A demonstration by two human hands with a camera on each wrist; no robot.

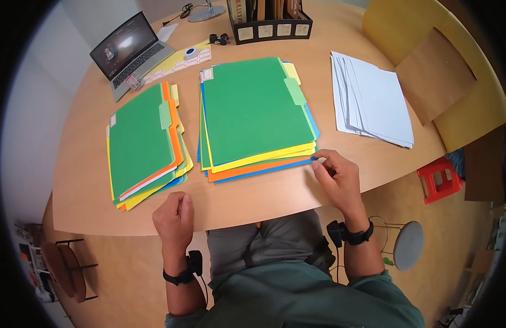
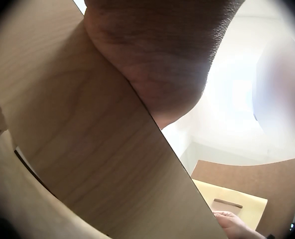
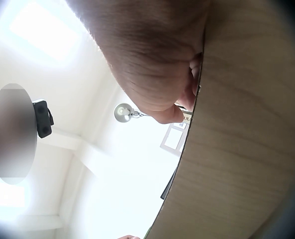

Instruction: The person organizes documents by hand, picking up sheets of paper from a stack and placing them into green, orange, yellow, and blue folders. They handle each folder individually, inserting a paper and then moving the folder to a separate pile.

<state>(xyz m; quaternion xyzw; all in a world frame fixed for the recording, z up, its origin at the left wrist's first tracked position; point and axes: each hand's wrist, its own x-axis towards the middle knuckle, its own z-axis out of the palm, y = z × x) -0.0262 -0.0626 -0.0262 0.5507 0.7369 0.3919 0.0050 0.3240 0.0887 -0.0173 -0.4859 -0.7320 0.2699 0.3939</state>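
My right hand [image 1: 339,180] is at the near right corner of the larger folder stack, thumb and forefinger pinching the corner of the bottom blue folder [image 1: 264,170]. Above that folder lie an orange folder [image 1: 247,169], yellow ones and a green folder [image 1: 253,109] on top. Curled in a fist, my left hand [image 1: 174,216] rests at the table's front edge, just below the smaller stack, whose top is also a green folder [image 1: 141,142]. In the right wrist view, the table edge hides the fingertips of the right hand [image 3: 157,84]. Mostly the table's underside [image 2: 87,139] fills the left wrist view.
A pile of white paper sheets [image 1: 373,101] lies at the right, near a yellow chair [image 1: 477,104]. Toward the back are a laptop [image 1: 124,46], label sheets [image 1: 176,66], a tape roll [image 1: 191,53] and a black book holder [image 1: 272,31]. A red stool [image 1: 440,180] stands beyond the right edge.
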